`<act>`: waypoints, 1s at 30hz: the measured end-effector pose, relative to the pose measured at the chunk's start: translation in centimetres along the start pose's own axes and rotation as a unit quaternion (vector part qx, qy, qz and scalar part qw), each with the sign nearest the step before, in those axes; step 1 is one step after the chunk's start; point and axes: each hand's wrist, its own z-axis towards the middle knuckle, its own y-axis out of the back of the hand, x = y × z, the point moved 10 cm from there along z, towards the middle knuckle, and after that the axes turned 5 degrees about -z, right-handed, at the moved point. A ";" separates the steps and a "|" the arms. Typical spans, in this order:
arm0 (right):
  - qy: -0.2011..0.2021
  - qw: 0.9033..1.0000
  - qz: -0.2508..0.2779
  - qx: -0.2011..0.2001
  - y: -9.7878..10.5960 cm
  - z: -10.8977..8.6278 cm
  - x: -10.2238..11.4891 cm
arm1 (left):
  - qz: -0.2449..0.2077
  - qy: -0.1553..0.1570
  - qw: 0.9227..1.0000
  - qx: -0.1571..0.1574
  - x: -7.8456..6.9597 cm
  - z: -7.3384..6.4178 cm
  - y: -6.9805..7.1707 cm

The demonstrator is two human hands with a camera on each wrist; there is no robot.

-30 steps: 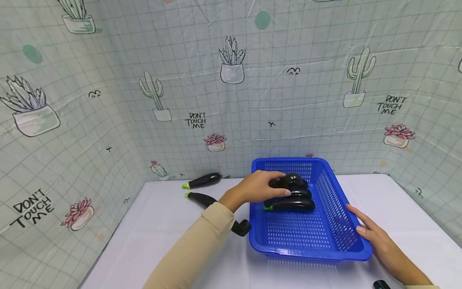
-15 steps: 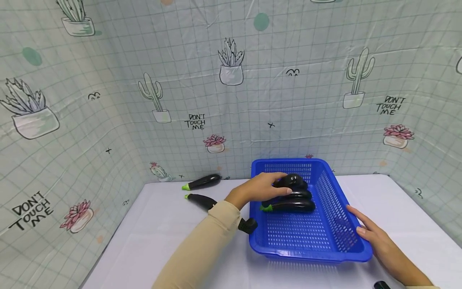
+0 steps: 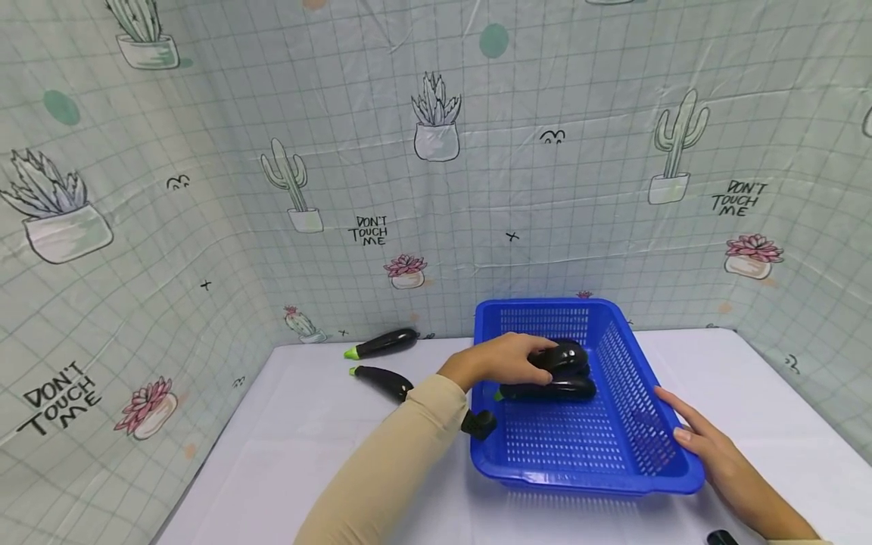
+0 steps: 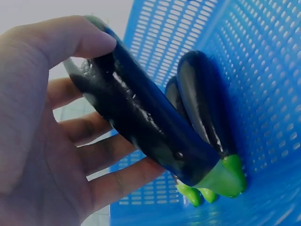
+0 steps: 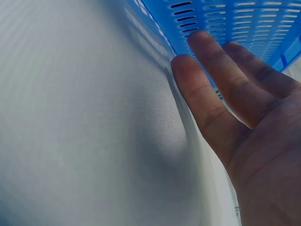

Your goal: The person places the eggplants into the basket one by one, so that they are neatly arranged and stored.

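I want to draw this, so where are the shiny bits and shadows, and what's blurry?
Left wrist view: white glare streaks the held eggplant; right wrist view: a soft grey shadow falls on the white cloth, which looks blurry, and the fingers look dim; head view: the basket looks clear, with small highlights on the eggplants inside.

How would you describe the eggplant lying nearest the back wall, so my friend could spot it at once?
On the white table, find the blue basket. Left of it in the head view, look toward the cactus-print wall. Yours is the farther eggplant: its dark end angles toward that wall, while the nearer eggplant has its dark end angled away.
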 end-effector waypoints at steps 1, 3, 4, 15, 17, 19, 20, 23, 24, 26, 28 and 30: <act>0.000 1.000 0.000 0.000 0.0 0.0 0.0 | 0.001 0.003 1.000 0.003 0.1 0.1 -0.1; 0.000 1.000 -0.001 0.000 0.0 0.0 0.0 | 0.007 0.008 1.000 0.010 0.2 0.3 -0.3; -0.001 1.000 -0.001 0.000 0.0 0.0 0.0 | 0.011 0.009 1.000 0.013 0.3 0.4 -0.4; 0.013 1.000 0.020 0.009 -0.3 -0.3 0.2 | 0.080 0.018 0.996 0.027 0.4 2.1 -1.9; 0.021 0.999 0.024 0.011 -0.3 -0.2 0.4 | 0.086 0.015 0.996 0.025 0.5 2.3 -2.1; 0.024 0.999 0.025 0.013 -0.4 -0.2 0.6 | 0.087 0.017 0.996 0.024 0.6 2.4 -2.3; 0.025 0.999 0.024 0.013 -0.4 -0.2 0.6 | 0.088 0.018 0.996 0.023 0.7 2.5 -2.4; 0.015 1.000 0.019 0.010 -0.3 -0.1 0.5 | 0.081 0.025 0.996 0.017 0.8 2.6 -2.4; 0.009 1.000 0.016 0.007 -0.3 -0.1 0.4 | 0.078 0.027 0.997 0.013 0.9 2.6 -2.3; -0.003 1.000 0.010 0.003 -0.1 -0.1 0.2 | 0.074 0.030 0.997 0.005 0.9 2.7 -2.2; -0.006 1.000 0.006 0.001 -0.1 0.0 0.2 | 0.075 0.036 0.997 -0.003 1.1 2.7 -2.2; 0.002 1.000 0.007 0.002 -0.1 0.0 0.4 | 0.080 0.043 0.996 -0.009 1.2 2.7 -2.2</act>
